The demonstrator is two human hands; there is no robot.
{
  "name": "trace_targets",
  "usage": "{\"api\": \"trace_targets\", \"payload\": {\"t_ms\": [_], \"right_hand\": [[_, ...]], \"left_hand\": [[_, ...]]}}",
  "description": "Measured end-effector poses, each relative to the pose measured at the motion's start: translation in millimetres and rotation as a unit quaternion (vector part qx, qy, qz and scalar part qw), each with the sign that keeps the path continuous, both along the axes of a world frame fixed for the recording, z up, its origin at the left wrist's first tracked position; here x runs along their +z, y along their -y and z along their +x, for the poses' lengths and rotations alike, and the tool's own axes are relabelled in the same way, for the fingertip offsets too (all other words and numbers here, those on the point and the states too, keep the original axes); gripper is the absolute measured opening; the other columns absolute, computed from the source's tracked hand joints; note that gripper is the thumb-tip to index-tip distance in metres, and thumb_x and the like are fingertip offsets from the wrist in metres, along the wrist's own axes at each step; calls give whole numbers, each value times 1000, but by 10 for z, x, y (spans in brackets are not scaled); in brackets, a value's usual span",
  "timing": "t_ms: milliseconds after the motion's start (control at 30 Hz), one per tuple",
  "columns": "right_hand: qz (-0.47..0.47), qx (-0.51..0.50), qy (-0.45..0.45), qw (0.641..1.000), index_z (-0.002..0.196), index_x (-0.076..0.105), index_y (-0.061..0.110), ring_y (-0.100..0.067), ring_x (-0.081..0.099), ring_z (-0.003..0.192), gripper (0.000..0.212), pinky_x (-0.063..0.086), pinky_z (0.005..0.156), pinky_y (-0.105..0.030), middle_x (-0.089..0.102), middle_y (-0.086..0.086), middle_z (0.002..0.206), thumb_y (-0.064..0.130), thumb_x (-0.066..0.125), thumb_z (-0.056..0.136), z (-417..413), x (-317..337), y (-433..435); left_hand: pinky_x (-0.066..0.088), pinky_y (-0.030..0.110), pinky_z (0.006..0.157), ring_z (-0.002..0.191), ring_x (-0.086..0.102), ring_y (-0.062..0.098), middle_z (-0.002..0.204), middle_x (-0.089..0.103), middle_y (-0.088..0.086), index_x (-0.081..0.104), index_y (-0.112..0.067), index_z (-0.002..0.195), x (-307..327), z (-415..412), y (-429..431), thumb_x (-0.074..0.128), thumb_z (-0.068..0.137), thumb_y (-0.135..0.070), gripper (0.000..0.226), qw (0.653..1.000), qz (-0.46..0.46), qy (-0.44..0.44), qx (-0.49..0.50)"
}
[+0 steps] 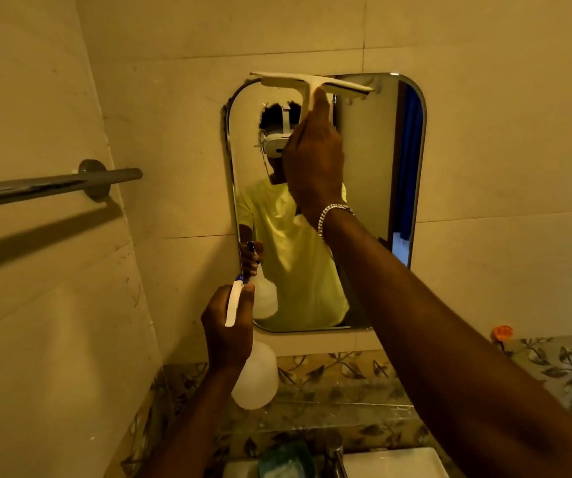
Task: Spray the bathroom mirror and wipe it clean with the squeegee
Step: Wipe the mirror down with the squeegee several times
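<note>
Gripped squeegee (312,85) handle in right hand (314,160), blade against mirror (371,167) at 12 o'clock edge. Clasped spray bottle (255,374) in left hand (227,326) at 7 o'clock corner.

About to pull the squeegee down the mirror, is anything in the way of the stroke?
Nothing visible lies on the glass below the squeegee, which the right hand holds at the mirror's top edge. The left hand holds the spray bottle by the mirror's lower left corner, left of the blade's path.
</note>
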State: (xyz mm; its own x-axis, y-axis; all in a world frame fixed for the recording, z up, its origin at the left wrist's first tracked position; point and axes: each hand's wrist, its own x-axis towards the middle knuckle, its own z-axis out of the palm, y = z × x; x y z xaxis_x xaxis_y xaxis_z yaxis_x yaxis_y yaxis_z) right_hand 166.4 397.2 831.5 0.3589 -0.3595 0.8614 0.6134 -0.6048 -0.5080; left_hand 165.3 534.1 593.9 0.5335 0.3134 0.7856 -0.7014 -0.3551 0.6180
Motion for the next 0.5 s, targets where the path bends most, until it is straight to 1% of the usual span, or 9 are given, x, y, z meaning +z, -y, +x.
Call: {"api": "trace_targets", "payload": {"t_ms": [133, 167, 233, 300, 367, 400, 433, 467, 500], "right_hand": [[-54, 9, 16, 998, 156, 25, 6, -32, 66, 101, 57, 59, 79, -52, 59, -24, 129, 7, 45, 102, 65, -265, -338], [-68, 13, 14, 997, 156, 23, 7, -32, 67, 100, 59, 60, 76, -49, 58, -24, 131, 6, 44, 101, 78, -419, -405], [-82, 19, 8, 996, 157, 21, 9, -27, 66, 86, 59, 59, 63, -37, 60, -21, 119, 10, 39, 101, 78, -828, -484], [-95, 4, -19, 995, 159, 19, 13, -21, 63, 77, 62, 55, 57, -29, 61, -15, 112, 21, 32, 99, 40, -1302, -491], [-120, -10, -58, 991, 160, 17, 16, -12, 55, 64, 63, 48, 51, -24, 60, -11, 108, 27, 28, 98, 1, -1795, -447], [-134, -16, -74, 988, 160, 15, 18, -9, 48, 58, 63, 44, 47, -22, 60, -9, 106, 26, 29, 100, -26, -2035, -421], [-145, -18, -93, 985, 161, 11, 21, -7, 44, 54, 64, 41, 44, -21, 60, -8, 105, 22, 34, 101, -57, -2266, -398], [-153, -16, -115, 981, 161, 4, 26, -8, 44, 51, 69, 42, 42, -23, 60, -7, 104, 19, 39, 102, -94, -2492, -376], [-162, -13, -136, 977, 161, -1, 29, -10, 47, 50, 75, 45, 41, -25, 60, -6, 102, 18, 43, 101, -132, -2714, -354]], "left_hand": [[50, 9, 63, 76, 67, 6, 79, 69, 2, 71, -4, 96, 23, 43, -59, 55, 97, -49, 47, 1000, 20, 1, 13], [49, 9, 64, 76, 67, 6, 80, 69, 2, 71, -3, 97, 26, 55, -77, 55, 98, -46, 45, 1000, 20, -1, 11], [48, 7, 66, 75, 66, 7, 81, 70, 4, 71, -1, 98, 36, 80, -106, 56, 98, -37, 39, 999, 29, 5, 13], [46, 6, 67, 74, 65, 9, 81, 70, 7, 71, 3, 95, 52, 96, -115, 56, 98, -27, 34, 998, 51, 17, 27], [50, 13, 64, 70, 65, 18, 78, 69, 10, 71, 3, 92, 64, 109, -105, 57, 96, -26, 32, 998, 44, 12, 32], [51, 20, 62, 69, 64, 18, 77, 68, 10, 70, 0, 91, 72, 104, -94, 57, 96, -29, 32, 999, 30, 3, 28], [52, 24, 61, 69, 65, 15, 76, 68, 8, 70, -2, 92, 77, 96, -84, 58, 96, -32, 32, 1000, 16, -4, 23], [52, 21, 62, 71, 66, 12, 78, 69, 6, 71, -4, 94, 70, 89, -75, 57, 96, -35, 34, 1000, 9, -7, 19], [51, 15, 64, 75, 67, 8, 81, 70, 5, 71, -3, 98, 57, 85, -68, 57, 96, -37, 37, 1000, 7, -9, 15]]}}
